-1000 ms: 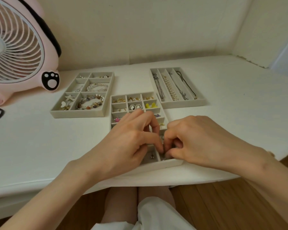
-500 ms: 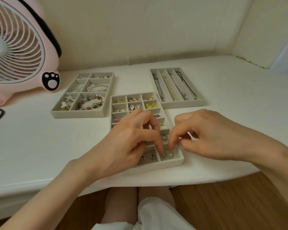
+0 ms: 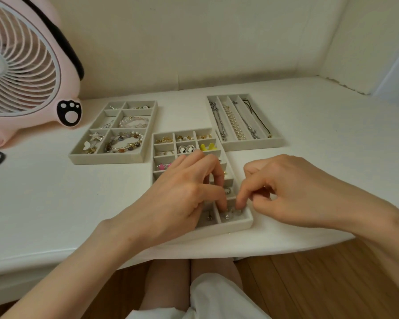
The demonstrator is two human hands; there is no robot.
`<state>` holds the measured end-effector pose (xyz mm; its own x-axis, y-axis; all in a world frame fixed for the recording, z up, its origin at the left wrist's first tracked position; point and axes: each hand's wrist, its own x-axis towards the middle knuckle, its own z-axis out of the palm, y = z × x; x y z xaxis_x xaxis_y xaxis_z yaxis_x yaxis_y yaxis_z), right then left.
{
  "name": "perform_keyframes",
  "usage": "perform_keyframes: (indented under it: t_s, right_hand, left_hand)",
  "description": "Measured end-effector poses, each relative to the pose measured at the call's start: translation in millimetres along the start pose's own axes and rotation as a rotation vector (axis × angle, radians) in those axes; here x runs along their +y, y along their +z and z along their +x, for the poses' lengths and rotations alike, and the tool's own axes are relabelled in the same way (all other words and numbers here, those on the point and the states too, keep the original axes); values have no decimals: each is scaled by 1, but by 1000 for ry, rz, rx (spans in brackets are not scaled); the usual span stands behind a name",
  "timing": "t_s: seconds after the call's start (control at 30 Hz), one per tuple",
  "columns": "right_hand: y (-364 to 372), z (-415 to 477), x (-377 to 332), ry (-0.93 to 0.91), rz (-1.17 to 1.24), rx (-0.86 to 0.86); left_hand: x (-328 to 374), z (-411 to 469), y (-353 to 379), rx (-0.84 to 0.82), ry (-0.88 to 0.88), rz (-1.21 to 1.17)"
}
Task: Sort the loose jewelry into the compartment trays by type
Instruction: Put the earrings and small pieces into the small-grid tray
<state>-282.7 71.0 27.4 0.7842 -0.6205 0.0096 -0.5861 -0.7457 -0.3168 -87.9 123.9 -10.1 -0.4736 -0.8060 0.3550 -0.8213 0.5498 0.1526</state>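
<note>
Beneath my two index fingertips [image 3: 221, 199], in the near right corner cell of the small-cell tray [image 3: 236, 224], lie the pale round earrings [image 3: 229, 214]. My left hand [image 3: 182, 199] reaches in from the left with its fingers curled and the index tip down on the earrings. The thumb is hidden, so I cannot tell whether it pinches a piece. My right hand [image 3: 297, 192] reaches in from the right, also curled, with its index tip in the same cell; I cannot confirm a grip. Just left of the fingers, the next cell holds a small stud [image 3: 209, 217]. Just beyond them sits a ring [image 3: 227, 190]. Well beyond the left fingers stands the bracelet tray [image 3: 106, 158], and beyond the right fingers the necklace tray [image 3: 251, 147]. All three trays rest on the white table [image 3: 55, 203]. A pink fan [image 3: 32, 65] stands far left.
</note>
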Motion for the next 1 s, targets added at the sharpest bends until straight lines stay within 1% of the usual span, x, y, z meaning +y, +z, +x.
perform_keyframes:
  t_s: [0.1,0.2,0.27,0.4,0.5,0.57,0.63,0.73,0.8,0.87,0.93,1.0]
  right_hand:
    - [1,0,1,-3,3,6]
    - [1,0,3,-4,60,29]
    - [3,2,7,6,122,69]
    - [10,11,19,53,238,204]
    - [16,15,21,70,228,244]
    - [19,15,19,71,230,252]
    - [19,13,14,80,234,240]
    - [17,3,7,103,215,129]
    - [19,-5,4,118,178,37]
    - [22,-11,3,111,112,-19]
    - [26,-14,1,96,38,13]
    - [28,-12,-1,89,-18,105]
  left_hand:
    - [-1,-1,1,7,-6,-22]
    - [-2,-5,-1,36,-35,-67]
    - [-5,-9,-3,58,-56,-89]
    - [-8,-20,-4,131,-108,-130]
    - [-7,-29,-6,157,-174,-152]
    - [-7,-36,-8,140,-223,-184]
    - [-7,-43,-7,95,-268,-235]
    - [-4,-56,-2,58,-291,-281]
    - [-1,-62,3,91,-286,-298]
    - [1,-65,6,170,-291,-327]
    - [0,-64,6,227,-309,-355]
    - [-2,-62,6,256,-312,-346]
